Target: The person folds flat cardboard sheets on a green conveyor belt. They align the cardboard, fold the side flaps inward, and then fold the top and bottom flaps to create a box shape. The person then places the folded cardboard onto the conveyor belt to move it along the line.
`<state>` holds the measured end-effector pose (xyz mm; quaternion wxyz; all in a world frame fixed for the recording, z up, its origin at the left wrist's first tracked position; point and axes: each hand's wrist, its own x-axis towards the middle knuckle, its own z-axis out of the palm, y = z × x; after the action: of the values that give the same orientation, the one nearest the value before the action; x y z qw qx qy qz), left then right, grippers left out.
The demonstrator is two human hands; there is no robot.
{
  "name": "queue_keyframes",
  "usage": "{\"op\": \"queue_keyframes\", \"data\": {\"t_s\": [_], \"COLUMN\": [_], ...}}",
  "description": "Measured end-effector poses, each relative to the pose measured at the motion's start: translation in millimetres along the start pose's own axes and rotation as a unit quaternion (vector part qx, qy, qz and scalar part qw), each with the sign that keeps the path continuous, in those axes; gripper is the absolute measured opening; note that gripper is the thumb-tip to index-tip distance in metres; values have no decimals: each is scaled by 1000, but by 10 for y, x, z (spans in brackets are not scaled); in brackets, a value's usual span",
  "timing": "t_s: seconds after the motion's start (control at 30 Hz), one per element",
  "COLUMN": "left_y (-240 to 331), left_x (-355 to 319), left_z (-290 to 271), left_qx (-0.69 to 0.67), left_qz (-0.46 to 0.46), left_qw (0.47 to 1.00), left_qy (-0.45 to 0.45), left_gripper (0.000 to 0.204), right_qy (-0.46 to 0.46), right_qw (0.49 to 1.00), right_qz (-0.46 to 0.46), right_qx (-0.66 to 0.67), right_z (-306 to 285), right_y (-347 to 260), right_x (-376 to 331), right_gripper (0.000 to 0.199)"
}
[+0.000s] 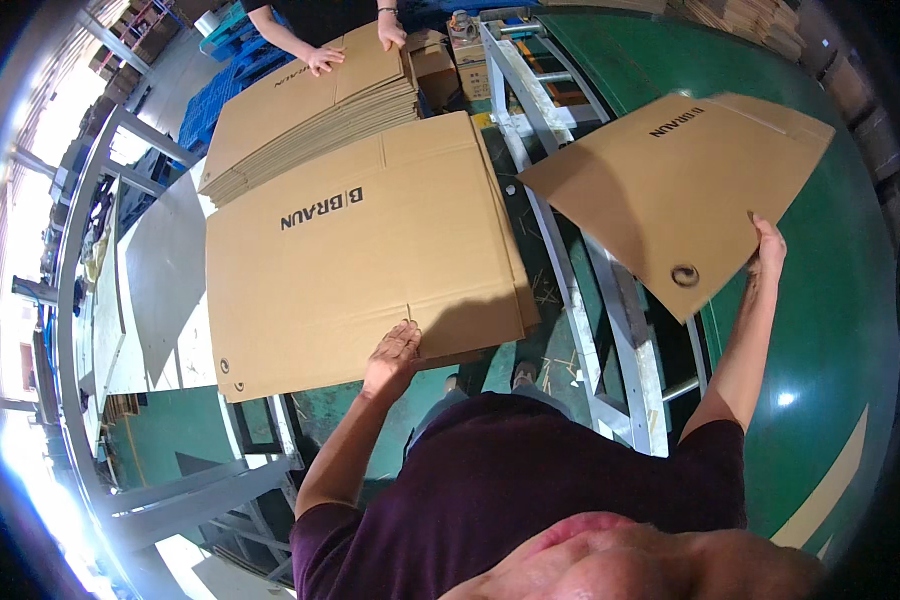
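My right hand (767,246) grips the near right edge of a flattened cardboard box (695,190). That box is tilted, out to my right, over a metal frame and the green floor. My left hand (394,356) lies with its fingers stretched out on the near edge of another flattened cardboard box (370,260), top of a low pile in front of me. Its thumb is hidden. Dark printing and small round marks show on the brown board. Behind this pile stands a taller stack of flattened boxes (300,100), its layered edges facing me.
Across the stack, a person's hands (322,60) rest on its top. A grey metal frame (625,330) runs along my right, and a pale worktable (155,290) lies to the left. Blue pallets (205,105) stand at the far left. Scraps litter the green floor (820,330) near my feet.
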<state>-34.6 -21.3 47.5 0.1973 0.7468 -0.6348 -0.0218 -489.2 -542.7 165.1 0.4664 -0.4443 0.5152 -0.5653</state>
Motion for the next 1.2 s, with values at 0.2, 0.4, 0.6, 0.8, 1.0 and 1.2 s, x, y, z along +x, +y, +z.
{"op": "queue_keyframes", "data": {"t_s": [0.2,0.4,0.6,0.8,1.0,1.2], "left_y": [-44,-93,-189,-297,-87,20], "left_x": [-17,-81,-142,-340,-617,-706], "left_z": [42,142,422,519,60,-660], "left_qx": [-39,-46,28,-184,-37,-160], "left_qz": [3,10,21,-61,77,-15], "left_qw": [999,998,991,977,996,987], "left_qy": [28,41,128,-83,20,13], "left_gripper": [45,38,46,37,27,34], "right_qy": [21,-144,-390,-451,-489,-513], "right_qw": [991,985,838,841,781,727], "right_qz": [-36,-95,254,278,379,456], "right_qx": [128,1,285,108,81,-19], "right_z": [893,2045,2215,2168,2383,2093], "right_y": [-893,-261,811,1563,1294,1328], "right_x": [-1151,-3508,-5162,-5286,-5153,-4756], "right_gripper": [12,26,39,36,41,55]}}
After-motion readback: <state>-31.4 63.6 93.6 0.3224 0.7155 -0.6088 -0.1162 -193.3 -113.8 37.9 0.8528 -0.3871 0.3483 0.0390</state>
